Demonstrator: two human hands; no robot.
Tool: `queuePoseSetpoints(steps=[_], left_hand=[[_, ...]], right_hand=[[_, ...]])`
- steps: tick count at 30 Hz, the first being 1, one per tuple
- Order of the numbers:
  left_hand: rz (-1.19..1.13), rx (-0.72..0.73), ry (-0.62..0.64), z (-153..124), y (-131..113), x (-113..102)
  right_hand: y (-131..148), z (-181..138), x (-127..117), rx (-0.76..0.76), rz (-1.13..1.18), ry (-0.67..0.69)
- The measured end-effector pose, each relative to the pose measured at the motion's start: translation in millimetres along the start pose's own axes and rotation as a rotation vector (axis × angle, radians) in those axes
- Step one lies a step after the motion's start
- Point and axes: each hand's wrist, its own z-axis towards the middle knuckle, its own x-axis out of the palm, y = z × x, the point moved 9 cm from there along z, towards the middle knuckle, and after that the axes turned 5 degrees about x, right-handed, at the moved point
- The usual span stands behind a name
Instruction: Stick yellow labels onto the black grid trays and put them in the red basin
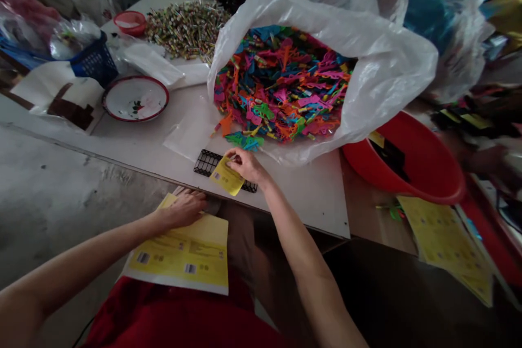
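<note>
One pale table (310, 196) carries most of it. Biggest item on it: a whitish plastic bag (391, 70), on its side, mouth toward the person, full of bright plastic pieces (281, 87) in pink, orange, blue and green, a few spilling out at the lip. Red basin (432, 166) sits right of the bag, dark items inside. Heap of small multicoloured pieces (185, 27) behind, left of the bag. Blue basket (95, 60) far left, bagged stuff in it. Yellow printed sheets (444, 239) lie in front of the basin; another yellow sheet (183, 253), with barcodes, is on the person's lap. White dish (122, 106) with dark red rim near the basket; small red bowl (130, 23) beside the heap. Left hand (185, 207) lies over the upper part of the lap sheet, near the table edge; can't tell if its grip pinches the paper. Right hand (244, 165) is above a black wire grid (207, 162) near the table's front edge, grip closed thumb-to-fingers on a small yellow card (228, 175). Card is tilted, covers the grid's middle; can't tell if they touch.
</note>
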Motion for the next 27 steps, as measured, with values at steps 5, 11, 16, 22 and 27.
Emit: queuePoseSetpoints(steps=[5,11,16,22,27], left_hand=[[0.207,0.101,-0.373,-12,-9,-43],[0.316,0.053,-0.62,-16,9,-73],[0.34,0.062,-0.609,-7,16,-72],[0.375,0.094,-0.552,2,22,-62],[0.384,0.088,-0.532,4,27,-59]], right_hand=[[-13,38,35,0.017,-0.367,0.162],[-18,60,51,-0.009,-0.495,0.241],[-16,63,60,-0.035,-0.512,0.284],[-17,62,61,-0.049,-0.533,0.266],[-24,64,59,-0.017,-0.512,0.266]])
